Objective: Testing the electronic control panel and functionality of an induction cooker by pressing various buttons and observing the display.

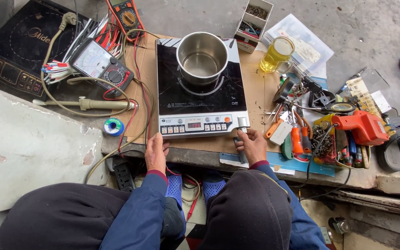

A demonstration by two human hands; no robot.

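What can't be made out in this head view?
- Tool in the right hand: fingers cover most of it.
- Cooker display: too small.
- Pot contents: glare.
- Left hand fingertips: hidden at the cooker's edge.
- Second cooktop: cut off top left.

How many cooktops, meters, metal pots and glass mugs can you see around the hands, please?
Induction cooktops: 2, silver one touched by left hand and right hand, black one
Meters: 2, grey, orange
Metal pot: 1
Glass mug: 1
Total: 6

Black-and-silver induction cooker (pixel 195 92) flat on cardboard, steel pot (pixel 202 58) upright atop.
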